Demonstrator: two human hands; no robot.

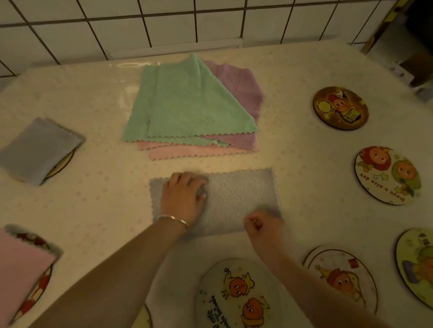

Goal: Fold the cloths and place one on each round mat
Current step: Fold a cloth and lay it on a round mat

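While pressing flat on the grey cloth (244,196) with left hand (183,195), grip spread; right hand (260,222) pinching its near edge, grip clamped, on worktop (304,153).

One camera sits on the person's head. It looks down, close over the table (294,78). The tiled wall (190,6) is at 12 o'clock.

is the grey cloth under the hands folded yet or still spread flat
Folded once, it seems: the grey cloth lies as a long rectangle. The left hand presses it flat; the right hand pinches its near edge.
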